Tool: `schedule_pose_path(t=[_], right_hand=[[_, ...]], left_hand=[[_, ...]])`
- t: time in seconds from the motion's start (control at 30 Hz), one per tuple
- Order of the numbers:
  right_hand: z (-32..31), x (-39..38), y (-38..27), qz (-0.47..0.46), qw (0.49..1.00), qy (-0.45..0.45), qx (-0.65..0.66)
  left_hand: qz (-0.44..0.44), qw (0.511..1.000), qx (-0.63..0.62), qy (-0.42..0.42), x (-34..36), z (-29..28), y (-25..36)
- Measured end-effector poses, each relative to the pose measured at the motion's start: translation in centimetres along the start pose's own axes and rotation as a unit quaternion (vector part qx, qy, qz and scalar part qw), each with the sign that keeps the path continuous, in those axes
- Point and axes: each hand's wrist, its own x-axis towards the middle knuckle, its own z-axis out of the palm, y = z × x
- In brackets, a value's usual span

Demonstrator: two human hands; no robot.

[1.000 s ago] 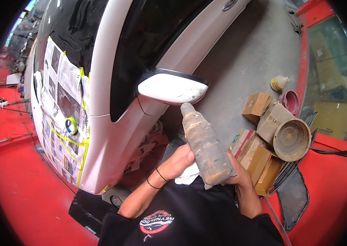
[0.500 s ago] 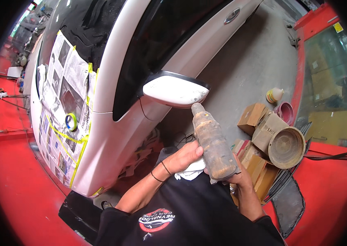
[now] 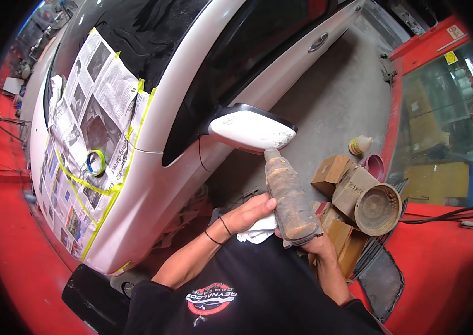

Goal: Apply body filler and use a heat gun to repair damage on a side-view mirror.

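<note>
My left hand [image 3: 250,213] grips a white cloth [image 3: 256,234] against the side of a grimy, dusty cylindrical tool [image 3: 290,201] with a narrow nozzle. My right hand [image 3: 315,245], partly hidden under the tool, holds its near end. The nozzle points at the lower edge of a white side mirror [image 3: 250,128], touching or very close to it; I cannot tell which. The mirror's cap has scuffed patches. It is on a white car [image 3: 147,123], whose black-topped front section is covered with taped newspaper [image 3: 97,97]. A roll of tape [image 3: 96,162] rests on the newspaper.
Cardboard boxes [image 3: 331,170], a plastic basket [image 3: 377,209], a pink bucket [image 3: 374,166] and a yellow-labelled container [image 3: 360,145] sit at the right. Beyond them stands a red-framed glass panel [image 3: 437,134]. A flat dark panel [image 3: 381,279] and cables [image 3: 443,218] are near the lower right.
The view has turned slightly, with the car and mirror shifting right in the picture. The tool and both hands keep their hold, the nozzle staying at the mirror's lower edge.
</note>
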Motion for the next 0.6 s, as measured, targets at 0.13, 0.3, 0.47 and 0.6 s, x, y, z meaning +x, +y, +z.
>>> schedule_pose_path(t=[0.13,0.3,0.47,0.6], right_hand=[[1.1,0.1,-0.5,-0.005,0.999,0.029,0.016],[1.9,0.3,-0.5,0.008,0.998,0.052,0.028],[1.9,0.4,-0.8,0.003,0.998,0.053,0.019],[1.9,0.7,-0.9,0.003,0.998,0.047,0.032]], left_hand=[[0.074,0.996,0.025,0.04,0.1,0.6,0.3],[0.075,0.997,0.014,0.025,-0.2,0.2,1.0],[0.081,0.997,-0.002,0.012,-0.1,0.2,1.5],[0.089,0.996,-0.009,0.007,0.0,0.2,1.7]])
